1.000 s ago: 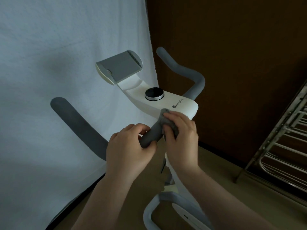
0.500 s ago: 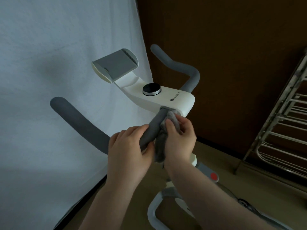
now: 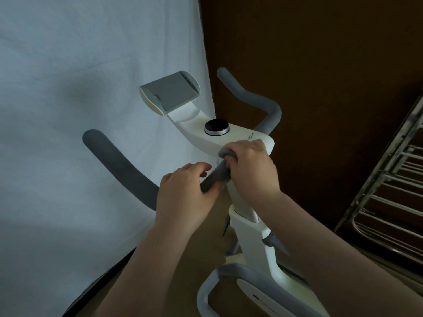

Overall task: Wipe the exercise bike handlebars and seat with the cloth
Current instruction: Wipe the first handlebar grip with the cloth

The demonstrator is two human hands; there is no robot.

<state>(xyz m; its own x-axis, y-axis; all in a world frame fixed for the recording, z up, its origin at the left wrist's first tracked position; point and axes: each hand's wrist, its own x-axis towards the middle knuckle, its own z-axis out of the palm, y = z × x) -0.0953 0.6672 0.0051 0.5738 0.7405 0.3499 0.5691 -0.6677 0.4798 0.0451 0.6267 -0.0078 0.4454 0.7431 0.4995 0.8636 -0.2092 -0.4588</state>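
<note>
A white exercise bike stands before me, its console (image 3: 238,139) carrying a round black knob (image 3: 216,126) and a grey tablet holder (image 3: 170,92). Grey foam handlebars branch off it: a left bar (image 3: 119,163), a right bar (image 3: 256,99) and a short centre bar (image 3: 216,177). My left hand (image 3: 185,197) grips the near end of the centre bar. My right hand (image 3: 250,168) holds a grey cloth (image 3: 226,154) wrapped round that bar where it meets the console. The seat is out of view.
A white sheet (image 3: 91,88) hangs behind the bike on the left, and a dark brown wall (image 3: 320,65) is on the right. A metal wire rack (image 3: 389,191) leans at the far right. The bike's white post (image 3: 249,236) and frame run down to a tan floor.
My right hand has slid the cloth up the centre bar to the console joint. My left hand stays gripping the bar's near end.
</note>
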